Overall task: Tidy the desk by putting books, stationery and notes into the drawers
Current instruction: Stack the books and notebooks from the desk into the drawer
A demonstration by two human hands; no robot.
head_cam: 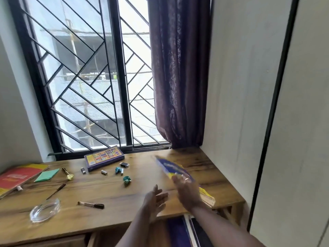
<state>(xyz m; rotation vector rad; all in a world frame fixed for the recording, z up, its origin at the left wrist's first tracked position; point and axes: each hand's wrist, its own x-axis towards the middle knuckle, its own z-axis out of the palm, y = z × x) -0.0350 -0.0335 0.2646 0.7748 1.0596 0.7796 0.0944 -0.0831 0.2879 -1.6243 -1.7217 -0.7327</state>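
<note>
My right hand (187, 191) grips a blue and yellow book (170, 166), tilted up off the right part of the wooden desk (110, 189); the book is blurred. My left hand (154, 200) hovers just left of it, fingers apart and empty. Below the desk's front edge an open drawer (179, 230) shows purple and dark items inside. A purple boxed book (104, 157) lies by the window. A red book (16, 177) and a green note pad (47, 175) lie at the far left. A marker (90, 205) and a thin dark pen (56, 190) rest near the front.
A glass ashtray (45, 210) sits at the front left. Small batteries, teal crumpled bits and a lighter (124, 164) are scattered mid-desk. A purple curtain (179, 77) hangs at the back right. A white wall panel (236, 104) bounds the desk's right side.
</note>
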